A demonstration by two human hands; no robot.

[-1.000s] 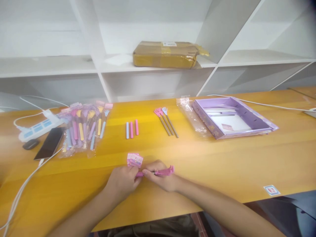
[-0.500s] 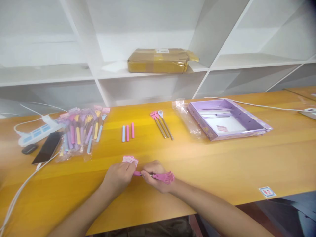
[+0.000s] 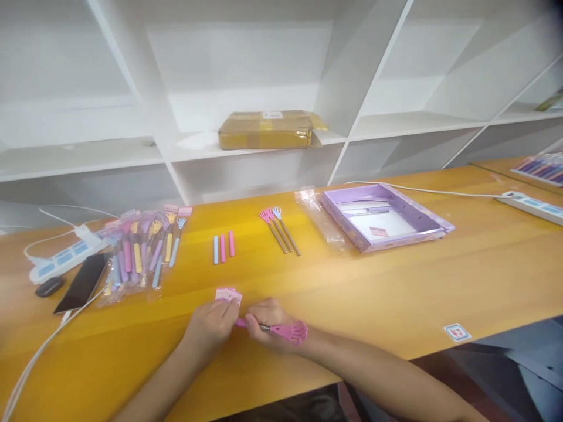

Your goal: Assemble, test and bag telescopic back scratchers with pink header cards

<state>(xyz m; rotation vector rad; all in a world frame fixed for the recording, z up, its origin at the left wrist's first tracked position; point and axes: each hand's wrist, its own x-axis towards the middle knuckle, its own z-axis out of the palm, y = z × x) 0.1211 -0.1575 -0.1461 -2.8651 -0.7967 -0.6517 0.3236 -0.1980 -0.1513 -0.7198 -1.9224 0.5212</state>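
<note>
My left hand (image 3: pixel 212 323) is closed around the handle end of a pink back scratcher (image 3: pixel 290 333). My right hand (image 3: pixel 269 321) grips its metal shaft, and the hand-shaped head points right over my right wrist. Small pink printed cards (image 3: pixel 229 295) lie just beyond my left fingers. Farther back stand apart three loose handle sleeves, a blue one (image 3: pixel 216 250) and two pink ones (image 3: pixel 223 248). To their right lie three scratcher rods with metal shafts (image 3: pixel 281 231), two with pink heads and one with a light blue head. Most of the held handle is hidden by my fingers.
Bagged back scratchers (image 3: pixel 141 249) are heaped at left beside a phone (image 3: pixel 82 282), a black mouse-like object (image 3: pixel 50 286) and a power strip (image 3: pixel 65 256). A purple box (image 3: pixel 365 243) and clear plastic bag (image 3: pixel 323 220) are at right. A taped carton (image 3: pixel 264 130) sits on the shelf.
The camera view has shifted, so the table things appear a little lower and farther left. Both hands keep hold of the pink back scratcher; my right hand sits slightly nearer its handle.
</note>
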